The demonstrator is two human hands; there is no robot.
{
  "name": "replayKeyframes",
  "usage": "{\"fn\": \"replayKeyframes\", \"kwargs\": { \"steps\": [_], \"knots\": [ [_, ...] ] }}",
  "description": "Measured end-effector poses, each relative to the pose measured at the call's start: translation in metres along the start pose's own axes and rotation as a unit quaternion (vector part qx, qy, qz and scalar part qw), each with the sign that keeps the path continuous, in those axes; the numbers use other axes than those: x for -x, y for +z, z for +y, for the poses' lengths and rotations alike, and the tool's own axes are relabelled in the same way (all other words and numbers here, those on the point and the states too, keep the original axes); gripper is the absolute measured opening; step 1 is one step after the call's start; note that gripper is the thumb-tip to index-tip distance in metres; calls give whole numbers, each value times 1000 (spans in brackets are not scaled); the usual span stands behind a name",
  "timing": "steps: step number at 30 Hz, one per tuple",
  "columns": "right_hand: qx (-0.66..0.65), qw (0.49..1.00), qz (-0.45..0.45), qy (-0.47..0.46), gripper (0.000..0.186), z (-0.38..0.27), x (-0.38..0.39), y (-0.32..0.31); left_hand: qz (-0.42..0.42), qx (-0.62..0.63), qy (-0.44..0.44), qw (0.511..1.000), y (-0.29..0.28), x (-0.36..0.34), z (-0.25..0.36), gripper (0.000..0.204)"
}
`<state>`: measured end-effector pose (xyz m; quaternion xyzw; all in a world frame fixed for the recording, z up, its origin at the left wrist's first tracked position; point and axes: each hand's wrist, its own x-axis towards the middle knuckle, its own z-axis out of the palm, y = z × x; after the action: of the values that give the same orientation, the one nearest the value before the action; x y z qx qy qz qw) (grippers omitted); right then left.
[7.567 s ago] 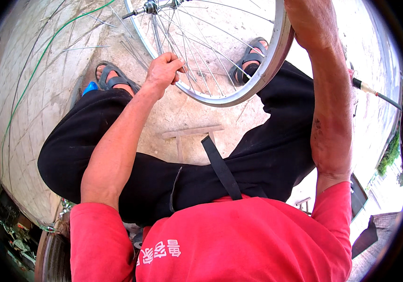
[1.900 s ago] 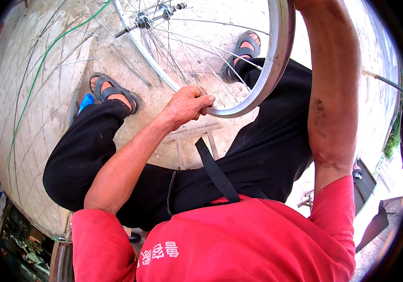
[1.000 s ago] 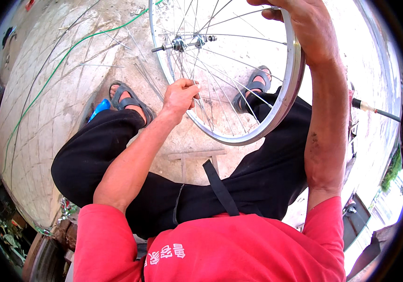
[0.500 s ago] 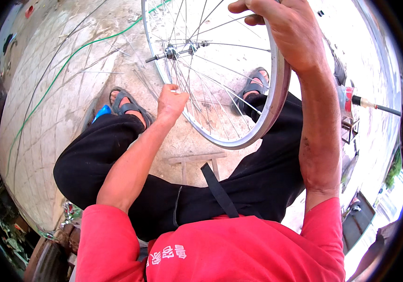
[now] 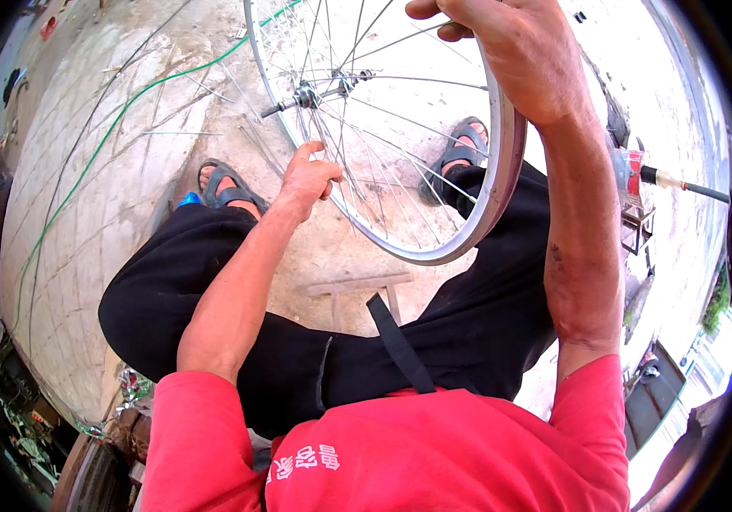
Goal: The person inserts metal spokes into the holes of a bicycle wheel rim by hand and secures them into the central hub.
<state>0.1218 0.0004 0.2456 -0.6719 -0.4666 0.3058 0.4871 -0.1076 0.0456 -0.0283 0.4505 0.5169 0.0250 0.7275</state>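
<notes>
A silver bicycle wheel rim (image 5: pixel 421 254) without a tyre tilts between my knees, laced with thin spokes to a metal hub (image 5: pixel 306 96). My right hand (image 5: pixel 524 55) is closed on the rim's upper right side, with its fingertips reaching inward beside a spoke. At the rim's near left side is my left hand (image 5: pixel 308 179). Its index finger stretches toward the spokes below the hub, apart from the thumb and the partly curled other fingers. I see nothing held in it.
Loose spokes (image 5: pixel 183 133) lie on the pale floor left of the wheel. A green hose (image 5: pixel 119 119) and a dark cable curve past them. My sandalled feet (image 5: pixel 231 188) stand either side of the wheel. A small wooden stool (image 5: pixel 362 284) is between my legs; a red-and-white device (image 5: pixel 629 175) stands right.
My left hand has loosened from a closed pinch at the rim; its index finger now extends toward the spokes. The wheel has shifted slightly left and up, with my right hand still on it.
</notes>
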Motion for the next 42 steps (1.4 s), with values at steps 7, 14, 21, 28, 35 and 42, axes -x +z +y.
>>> {"fn": "replayKeyframes", "kwargs": {
  "steps": [7,14,21,28,35,42],
  "knots": [
    [8,1000,2,-1,64,-9,-3,3,20,-27,18,999,7,3,-2,81],
    [28,997,-4,-68,59,-7,-1,3,57,-73,19,996,19,23,-4,28],
    [96,987,21,-124,48,5,2,5,-12,17,-11,1000,31,41,-1,19],
    [68,988,-7,-137,42,13,-1,-5,-43,68,-33,996,38,41,4,17],
    [95,985,-4,-147,45,24,-6,-3,-48,82,-35,995,40,34,0,18],
    [89,986,-10,-142,41,11,-4,3,-28,75,-29,996,43,37,1,18]
  ]
}}
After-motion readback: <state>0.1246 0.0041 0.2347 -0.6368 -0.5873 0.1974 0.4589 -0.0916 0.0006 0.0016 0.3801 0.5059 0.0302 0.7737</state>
